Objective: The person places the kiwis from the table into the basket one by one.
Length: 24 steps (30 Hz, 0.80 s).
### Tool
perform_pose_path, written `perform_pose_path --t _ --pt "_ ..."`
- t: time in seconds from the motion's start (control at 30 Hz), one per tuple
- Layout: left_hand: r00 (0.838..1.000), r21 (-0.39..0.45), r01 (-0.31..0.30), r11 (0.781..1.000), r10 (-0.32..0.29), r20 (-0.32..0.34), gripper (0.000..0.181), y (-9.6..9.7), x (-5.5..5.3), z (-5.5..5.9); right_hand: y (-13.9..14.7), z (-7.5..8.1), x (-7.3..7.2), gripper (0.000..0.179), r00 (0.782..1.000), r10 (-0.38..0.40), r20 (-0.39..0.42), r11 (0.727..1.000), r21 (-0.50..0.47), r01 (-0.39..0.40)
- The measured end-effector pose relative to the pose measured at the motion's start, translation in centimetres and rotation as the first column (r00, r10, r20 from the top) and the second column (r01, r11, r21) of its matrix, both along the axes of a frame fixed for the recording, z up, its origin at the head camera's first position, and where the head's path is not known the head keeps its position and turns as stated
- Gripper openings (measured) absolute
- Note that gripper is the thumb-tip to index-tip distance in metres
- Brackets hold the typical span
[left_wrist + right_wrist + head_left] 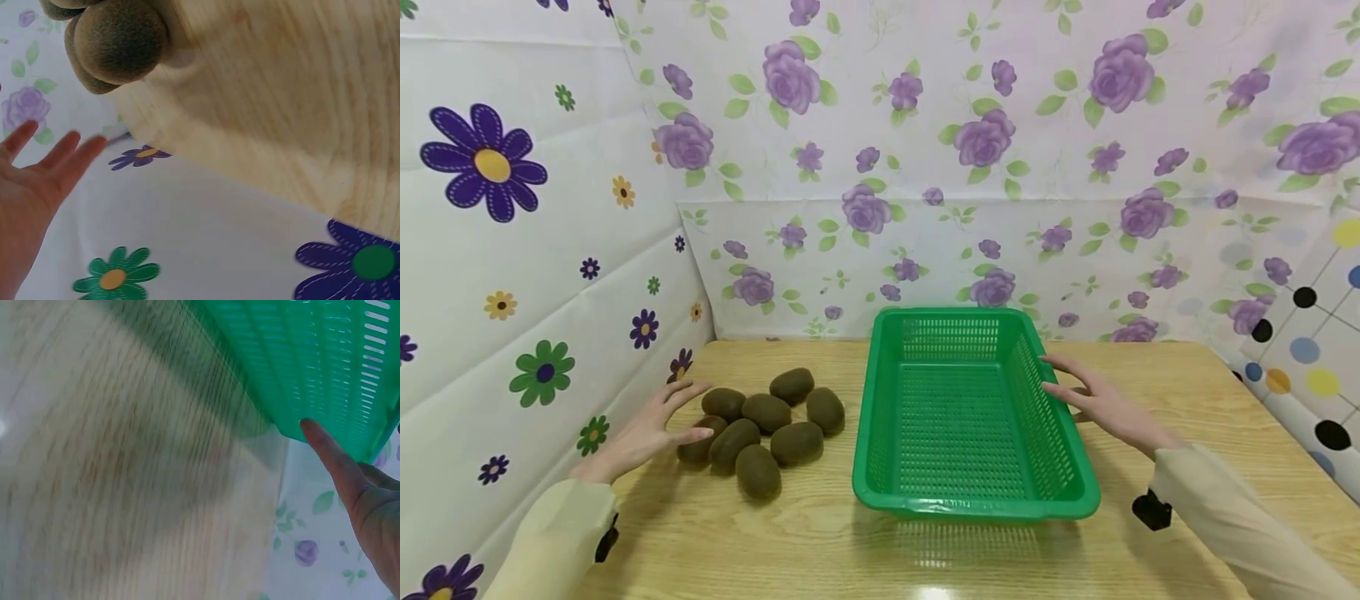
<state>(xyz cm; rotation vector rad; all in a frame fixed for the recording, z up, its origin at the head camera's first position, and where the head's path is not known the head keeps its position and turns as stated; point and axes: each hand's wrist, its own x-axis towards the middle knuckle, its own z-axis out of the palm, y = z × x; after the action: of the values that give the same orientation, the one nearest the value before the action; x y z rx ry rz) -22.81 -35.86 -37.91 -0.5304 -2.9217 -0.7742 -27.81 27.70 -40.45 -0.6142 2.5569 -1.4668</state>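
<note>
Several brown, fuzzy kiwifruit [766, 413] lie in a loose cluster on the left part of the table. My left hand [643, 433] hovers at the left side of that cluster, fingers spread and holding nothing. The left wrist view shows the same hand [31, 200] apart from the nearest kiwifruit [122, 40]. A green plastic basket [973, 507] with slotted walls stands right of the fruit, and nothing lies in it. My right hand [1108, 406] is at the basket's right rim, fingers extended. In the right wrist view a straight finger [334, 459] lies by the outer wall.
The wooden table [805, 550] carries the basket and fruit. A white cloth with purple roses [865, 208] hangs along the back edge. Another flowered cloth [542, 275] borders the left side, and a dotted, lined one [1311, 350] the right.
</note>
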Motion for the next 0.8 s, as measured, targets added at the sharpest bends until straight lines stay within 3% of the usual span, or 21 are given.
perform_pose_path --t 0.3,0.6,0.8 --pt "0.998 0.011 0.062 0.998 -0.062 0.032 0.073 -1.1 0.1 -1.1 -0.5 -0.8 -0.2 0.056 1.000 -0.016 0.006 1.000 -0.020 0.017" --pt "0.976 0.127 0.154 0.980 -0.171 0.136 0.077 -1.4 0.0 -2.2 -0.8 -1.4 -0.1 0.054 1.000 -0.013 0.023 0.997 -0.072 0.015" --pt "0.971 0.129 0.177 0.976 -0.194 0.138 0.077 -1.6 -0.2 -2.6 -1.0 -1.8 -0.1 0.054 0.999 -0.011 0.033 0.992 -0.125 0.015"
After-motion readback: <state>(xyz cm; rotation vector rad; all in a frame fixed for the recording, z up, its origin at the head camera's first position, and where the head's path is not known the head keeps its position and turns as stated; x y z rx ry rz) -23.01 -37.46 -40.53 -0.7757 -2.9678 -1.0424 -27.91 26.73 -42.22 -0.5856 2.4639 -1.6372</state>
